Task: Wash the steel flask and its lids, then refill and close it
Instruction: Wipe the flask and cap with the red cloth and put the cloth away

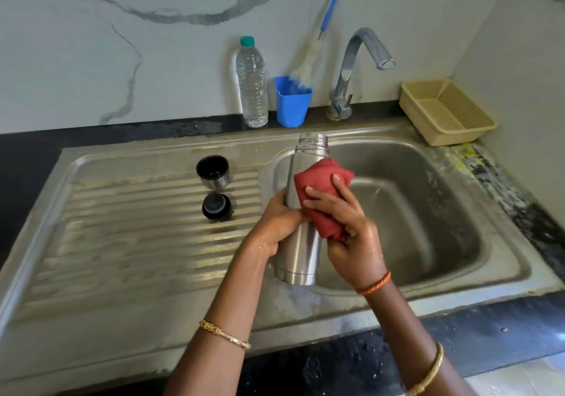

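Both wrists reached in from six o'clock: the left hand (275, 224) gripped the open steel flask (301, 212) over the sink (458, 276) rim, while the right hand (342, 227) pressed a red cloth (321, 187) to its side. Wiping well probably meant turning the flask under steady cloth pressure. At ten o'clock the cup lid (213, 172) sat mouth-up beside the stopper (217, 206); beyond stood a clear water bottle (252, 87) and a blue cup (292, 102) holding a brush.

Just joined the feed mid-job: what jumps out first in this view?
The open steel flask, held upright over the sink's left edge: the left hand grips its body while the right hand presses a red cloth against it. On the ribbed drainboard to the left lie its cup lid and black stopper, both off.
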A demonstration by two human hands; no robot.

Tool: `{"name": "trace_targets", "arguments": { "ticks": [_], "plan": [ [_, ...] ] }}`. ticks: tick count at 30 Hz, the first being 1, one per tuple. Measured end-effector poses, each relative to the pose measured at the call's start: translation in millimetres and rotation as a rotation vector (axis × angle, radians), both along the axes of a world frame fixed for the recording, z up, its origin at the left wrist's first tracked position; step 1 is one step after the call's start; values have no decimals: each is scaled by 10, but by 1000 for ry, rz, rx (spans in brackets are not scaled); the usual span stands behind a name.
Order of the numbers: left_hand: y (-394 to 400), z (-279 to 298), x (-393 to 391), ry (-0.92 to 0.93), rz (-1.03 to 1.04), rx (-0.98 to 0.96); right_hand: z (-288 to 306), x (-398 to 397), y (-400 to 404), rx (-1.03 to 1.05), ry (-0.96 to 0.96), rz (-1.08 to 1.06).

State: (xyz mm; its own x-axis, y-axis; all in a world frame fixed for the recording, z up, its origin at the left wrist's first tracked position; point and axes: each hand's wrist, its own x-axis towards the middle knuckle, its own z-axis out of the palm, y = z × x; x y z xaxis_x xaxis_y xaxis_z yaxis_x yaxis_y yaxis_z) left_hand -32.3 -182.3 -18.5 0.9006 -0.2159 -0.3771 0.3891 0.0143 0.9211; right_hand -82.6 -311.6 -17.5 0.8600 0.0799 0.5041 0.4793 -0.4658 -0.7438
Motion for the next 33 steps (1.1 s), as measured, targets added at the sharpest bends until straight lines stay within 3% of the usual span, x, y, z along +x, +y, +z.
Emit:
{"name": "trace_targets", "arguments": {
  "ticks": [8, 14, 24, 33],
  "plan": [
    [24, 147, 26, -29, -42, -198, 634, 665, -81, 196, 98, 94],
    [118, 258, 260, 31, 118, -544, 285, 264, 76, 5, 82, 191],
    [-198, 52, 351, -79, 182, -475, 672, 854, 219, -122, -2, -34],
    [-68, 291, 637, 3, 163, -578, 394, 440, 108, -309, -127, 100]
  ]
}}
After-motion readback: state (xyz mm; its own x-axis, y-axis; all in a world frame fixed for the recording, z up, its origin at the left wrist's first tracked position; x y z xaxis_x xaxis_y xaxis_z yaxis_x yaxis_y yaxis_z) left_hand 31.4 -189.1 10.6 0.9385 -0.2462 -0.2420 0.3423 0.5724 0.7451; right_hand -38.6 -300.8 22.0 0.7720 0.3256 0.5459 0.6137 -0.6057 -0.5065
